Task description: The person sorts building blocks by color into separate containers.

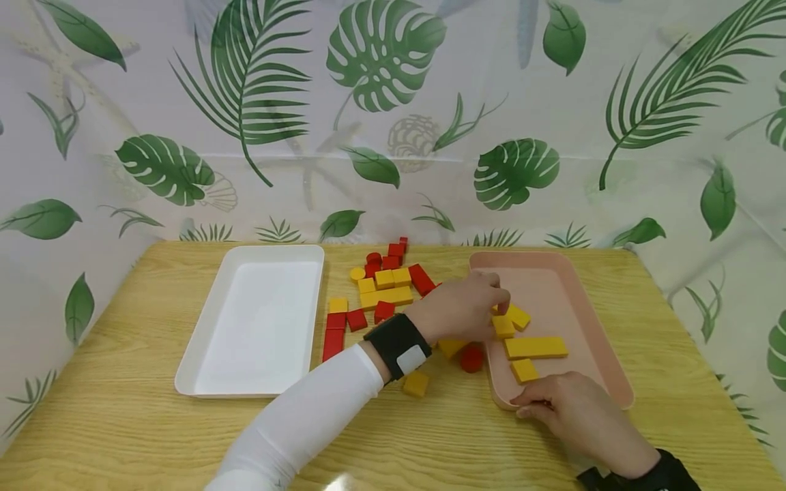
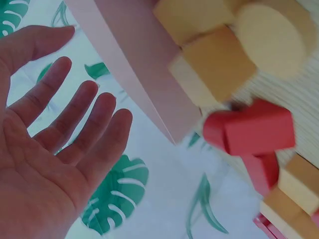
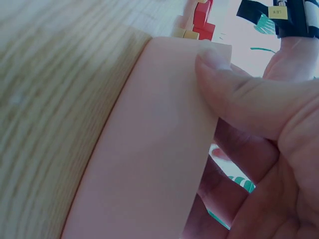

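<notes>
Where blocks [image 1: 387,298] separate trays [image 1: 264,324], the left arm [image 1: 307,409] hides some.

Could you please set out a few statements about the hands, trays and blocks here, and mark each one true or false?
1. The right hand grips the near side of the pink tray. True.
2. Red blocks lie on the table between the pink tray and the white tray. True.
3. Red blocks fill the pink tray. False: the blocks seen in it are yellow blocks.
4. A black band circles the wrist of the left hand. True.
5. The left hand grips the white tray. False: it is at the left side of the pink tray.
6. The white tray stands right of the pink tray. False: it stands to the left.
</notes>
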A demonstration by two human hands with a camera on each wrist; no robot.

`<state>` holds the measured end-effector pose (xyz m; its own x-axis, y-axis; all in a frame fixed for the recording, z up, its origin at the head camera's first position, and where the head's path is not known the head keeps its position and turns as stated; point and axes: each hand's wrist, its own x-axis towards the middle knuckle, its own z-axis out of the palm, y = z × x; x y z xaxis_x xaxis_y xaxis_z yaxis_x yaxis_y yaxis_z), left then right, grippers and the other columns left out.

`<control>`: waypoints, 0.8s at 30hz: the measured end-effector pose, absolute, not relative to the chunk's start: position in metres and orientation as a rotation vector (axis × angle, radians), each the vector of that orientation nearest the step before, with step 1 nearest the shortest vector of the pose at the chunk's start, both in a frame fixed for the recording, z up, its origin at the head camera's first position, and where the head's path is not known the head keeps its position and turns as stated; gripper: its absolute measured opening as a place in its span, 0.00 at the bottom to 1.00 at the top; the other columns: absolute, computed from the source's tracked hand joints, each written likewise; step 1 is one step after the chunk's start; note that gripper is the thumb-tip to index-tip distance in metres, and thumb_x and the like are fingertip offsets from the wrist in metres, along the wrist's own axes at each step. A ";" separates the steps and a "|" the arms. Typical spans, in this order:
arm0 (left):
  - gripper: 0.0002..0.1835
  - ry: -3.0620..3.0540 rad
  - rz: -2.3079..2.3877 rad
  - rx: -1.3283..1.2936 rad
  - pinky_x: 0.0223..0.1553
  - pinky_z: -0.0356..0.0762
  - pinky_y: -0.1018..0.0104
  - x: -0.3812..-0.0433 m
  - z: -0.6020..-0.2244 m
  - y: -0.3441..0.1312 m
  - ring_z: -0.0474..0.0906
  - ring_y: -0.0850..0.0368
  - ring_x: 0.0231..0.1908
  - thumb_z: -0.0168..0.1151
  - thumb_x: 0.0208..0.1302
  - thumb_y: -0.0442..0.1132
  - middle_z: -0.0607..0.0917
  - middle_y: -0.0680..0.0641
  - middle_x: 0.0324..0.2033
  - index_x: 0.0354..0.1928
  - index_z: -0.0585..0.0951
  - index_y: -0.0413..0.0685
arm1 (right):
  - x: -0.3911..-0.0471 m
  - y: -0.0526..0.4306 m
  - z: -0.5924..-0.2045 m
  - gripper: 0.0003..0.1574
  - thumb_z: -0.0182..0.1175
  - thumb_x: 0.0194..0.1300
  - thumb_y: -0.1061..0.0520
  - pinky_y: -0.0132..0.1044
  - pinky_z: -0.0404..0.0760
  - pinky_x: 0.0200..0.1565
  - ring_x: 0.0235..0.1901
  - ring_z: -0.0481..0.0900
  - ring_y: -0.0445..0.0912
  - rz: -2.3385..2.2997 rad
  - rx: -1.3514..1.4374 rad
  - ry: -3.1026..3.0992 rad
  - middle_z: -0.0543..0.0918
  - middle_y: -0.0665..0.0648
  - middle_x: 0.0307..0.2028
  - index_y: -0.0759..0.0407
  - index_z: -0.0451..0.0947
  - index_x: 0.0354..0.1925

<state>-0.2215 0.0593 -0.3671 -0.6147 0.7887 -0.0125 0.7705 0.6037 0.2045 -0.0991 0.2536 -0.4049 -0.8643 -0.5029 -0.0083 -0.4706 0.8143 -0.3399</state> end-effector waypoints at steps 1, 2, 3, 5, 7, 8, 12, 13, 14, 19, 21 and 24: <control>0.13 2.727 0.277 1.328 0.30 0.67 0.76 -0.222 -0.368 0.056 0.65 0.63 0.35 0.61 0.55 0.47 0.68 0.57 0.37 0.43 0.76 0.57 | -0.099 0.254 -0.405 0.07 0.61 0.54 0.44 0.32 0.74 0.33 0.30 0.75 0.30 -0.503 -0.786 2.900 0.77 0.30 0.30 0.33 0.81 0.34; 0.13 2.731 0.275 1.324 0.31 0.66 0.76 -0.223 -0.368 0.053 0.66 0.63 0.34 0.61 0.54 0.48 0.68 0.57 0.36 0.42 0.76 0.57 | -0.099 0.254 -0.404 0.07 0.61 0.54 0.44 0.32 0.74 0.33 0.30 0.75 0.30 -0.498 -0.786 2.902 0.77 0.30 0.30 0.33 0.81 0.34; 0.14 2.733 0.271 1.322 0.31 0.66 0.76 -0.223 -0.369 0.049 0.66 0.63 0.34 0.62 0.54 0.48 0.68 0.56 0.36 0.42 0.76 0.57 | -0.100 0.254 -0.404 0.07 0.61 0.54 0.44 0.32 0.74 0.33 0.31 0.75 0.30 -0.494 -0.785 2.902 0.77 0.30 0.30 0.33 0.81 0.34; 0.14 2.733 0.262 1.326 0.33 0.65 0.76 -0.224 -0.372 0.043 0.66 0.62 0.34 0.62 0.53 0.48 0.68 0.56 0.36 0.42 0.76 0.56 | -0.100 0.253 -0.404 0.07 0.61 0.53 0.44 0.32 0.74 0.33 0.30 0.75 0.30 -0.488 -0.777 2.904 0.77 0.30 0.30 0.33 0.81 0.34; 0.15 2.728 0.262 1.313 0.33 0.65 0.75 -0.224 -0.375 0.038 0.65 0.62 0.35 0.63 0.53 0.48 0.69 0.56 0.35 0.42 0.76 0.55 | -0.099 0.253 -0.403 0.07 0.61 0.53 0.44 0.32 0.74 0.33 0.30 0.75 0.30 -0.485 -0.772 2.902 0.77 0.30 0.30 0.33 0.81 0.34; 0.15 2.723 0.271 1.294 0.33 0.65 0.75 -0.224 -0.376 0.036 0.65 0.62 0.35 0.64 0.52 0.47 0.68 0.56 0.36 0.42 0.76 0.55 | -0.099 0.253 -0.403 0.07 0.61 0.53 0.44 0.32 0.74 0.33 0.31 0.75 0.30 -0.484 -0.768 2.899 0.77 0.30 0.30 0.33 0.81 0.34; 0.15 2.717 0.290 1.241 0.33 0.65 0.74 -0.224 -0.382 0.028 0.64 0.61 0.37 0.63 0.52 0.44 0.69 0.56 0.36 0.43 0.76 0.54 | -0.099 0.253 -0.402 0.07 0.61 0.54 0.44 0.32 0.74 0.33 0.31 0.75 0.30 -0.482 -0.756 2.888 0.77 0.30 0.30 0.33 0.81 0.34; 0.15 2.716 0.290 1.227 0.33 0.65 0.74 -0.224 -0.383 0.028 0.64 0.61 0.38 0.64 0.52 0.43 0.69 0.56 0.36 0.43 0.76 0.54 | -0.099 0.252 -0.402 0.07 0.61 0.54 0.43 0.32 0.74 0.33 0.31 0.75 0.30 -0.483 -0.750 2.885 0.77 0.30 0.30 0.33 0.81 0.34; 0.15 2.719 0.276 1.220 0.33 0.65 0.74 -0.225 -0.384 0.027 0.64 0.61 0.38 0.64 0.52 0.43 0.69 0.56 0.36 0.43 0.76 0.55 | -0.100 0.252 -0.402 0.07 0.61 0.54 0.43 0.32 0.74 0.33 0.31 0.75 0.30 -0.483 -0.745 2.881 0.77 0.30 0.30 0.33 0.81 0.34; 0.13 2.738 0.201 1.201 0.33 0.65 0.74 -0.226 -0.389 0.027 0.64 0.60 0.38 0.63 0.54 0.43 0.69 0.56 0.35 0.42 0.77 0.55 | -0.100 0.252 -0.401 0.07 0.61 0.54 0.44 0.32 0.74 0.34 0.31 0.75 0.30 -0.476 -0.729 2.874 0.78 0.31 0.30 0.33 0.81 0.34; 0.11 2.742 0.191 1.191 0.34 0.65 0.75 -0.227 -0.391 0.028 0.64 0.60 0.38 0.63 0.55 0.43 0.70 0.56 0.35 0.41 0.78 0.55 | -0.101 0.252 -0.401 0.06 0.61 0.54 0.44 0.33 0.74 0.34 0.31 0.75 0.30 -0.477 -0.742 2.874 0.78 0.30 0.30 0.33 0.81 0.34; 0.10 2.741 0.197 1.174 0.34 0.64 0.75 -0.228 -0.394 0.029 0.64 0.60 0.38 0.63 0.56 0.42 0.70 0.56 0.34 0.40 0.78 0.55 | -0.100 0.252 -0.403 0.06 0.61 0.54 0.44 0.33 0.74 0.34 0.31 0.75 0.30 -0.484 -0.773 2.875 0.77 0.30 0.29 0.33 0.81 0.34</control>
